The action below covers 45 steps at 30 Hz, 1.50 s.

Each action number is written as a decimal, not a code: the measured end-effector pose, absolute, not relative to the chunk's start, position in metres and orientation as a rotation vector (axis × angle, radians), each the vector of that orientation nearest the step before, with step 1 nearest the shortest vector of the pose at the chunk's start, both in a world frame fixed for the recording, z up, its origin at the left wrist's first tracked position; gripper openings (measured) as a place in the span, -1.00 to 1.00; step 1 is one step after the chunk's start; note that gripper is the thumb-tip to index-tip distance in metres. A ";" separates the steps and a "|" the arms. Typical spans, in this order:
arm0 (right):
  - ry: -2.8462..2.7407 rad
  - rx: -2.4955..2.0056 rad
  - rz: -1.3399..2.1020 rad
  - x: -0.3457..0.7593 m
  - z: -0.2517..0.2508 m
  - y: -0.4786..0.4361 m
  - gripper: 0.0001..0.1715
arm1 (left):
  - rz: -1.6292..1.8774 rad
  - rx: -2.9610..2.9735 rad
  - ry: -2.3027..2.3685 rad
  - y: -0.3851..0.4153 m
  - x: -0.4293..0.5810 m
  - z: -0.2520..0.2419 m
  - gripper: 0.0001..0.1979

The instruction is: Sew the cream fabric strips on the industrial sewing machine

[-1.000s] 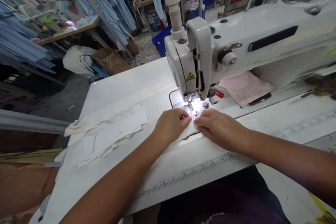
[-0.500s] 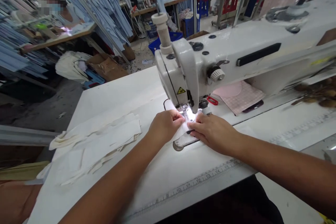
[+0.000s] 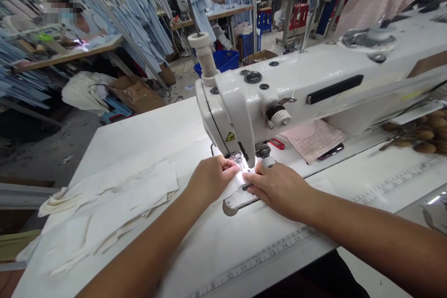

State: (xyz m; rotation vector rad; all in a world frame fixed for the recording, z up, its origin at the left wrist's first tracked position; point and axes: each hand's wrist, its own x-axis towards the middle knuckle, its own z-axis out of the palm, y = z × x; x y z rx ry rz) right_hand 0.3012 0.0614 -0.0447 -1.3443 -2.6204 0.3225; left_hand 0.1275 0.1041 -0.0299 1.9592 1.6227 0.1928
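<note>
Pale fabric strip (image 3: 232, 186) lying between both hands, just in front of the presser foot (image 3: 238, 160), long axis slanting up toward the needle; left hand (image 3: 211, 179) nearer the foot, fingers together on the strip, pinch or press indeterminable; right hand (image 3: 275, 191) flat, pressing the opposite side. Yellow warning triangle (image 3: 230, 137) on the sewing machine head (image 3: 244, 98), no brand legible; numerals readable on the printed ruler scale (image 3: 261, 258).

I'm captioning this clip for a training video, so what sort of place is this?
Probably a garment factory workshop: there is an industrial sewing machine, pale blue cloth pieces hanging in rows, and a stack of cream fabric pieces.
</note>
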 end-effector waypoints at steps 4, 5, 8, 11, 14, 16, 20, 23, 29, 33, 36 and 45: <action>-2.613 -1.326 0.305 0.302 -0.045 0.061 -0.80 | 0.234 1.998 1.623 0.105 0.126 -0.033 -0.80; -2.612 -1.329 0.314 0.301 -0.045 0.062 -0.79 | 0.246 2.013 1.629 0.105 0.125 -0.034 -0.80; -2.610 -1.349 0.370 0.302 -0.044 0.062 -0.77 | 0.270 2.120 1.628 0.106 0.121 -0.039 -0.80; -2.615 -1.320 0.464 0.305 -0.042 0.063 -0.74 | 0.360 2.439 1.469 0.104 0.113 -0.044 -0.83; -2.603 -1.282 0.561 0.309 -0.042 0.064 -0.69 | 0.546 2.803 1.076 0.096 0.108 -0.046 -0.78; -2.591 -1.265 0.588 0.311 -0.043 0.064 -0.62 | 0.604 2.912 0.876 0.089 0.108 -0.045 -0.77; -2.576 -1.209 0.572 0.313 -0.047 0.064 -0.59 | 0.601 2.965 0.811 0.076 0.112 -0.042 -0.83; -2.536 -1.166 0.558 0.315 -0.050 0.064 -0.61 | 0.561 2.981 0.813 0.075 0.113 -0.042 -0.81; -2.479 -1.155 0.501 0.317 -0.055 0.063 -0.59 | 0.496 2.938 0.898 0.077 0.111 -0.043 -0.78; -2.454 -1.156 0.493 0.318 -0.057 0.063 -0.58 | 0.507 2.886 0.927 0.076 0.110 -0.041 -0.78; -2.461 -1.129 0.520 0.318 -0.057 0.064 -0.57 | 0.408 2.932 0.929 0.075 0.110 -0.041 -0.78; -2.557 -1.142 0.446 0.317 -0.054 0.062 -0.60 | 0.359 3.025 0.829 0.075 0.111 -0.042 -0.81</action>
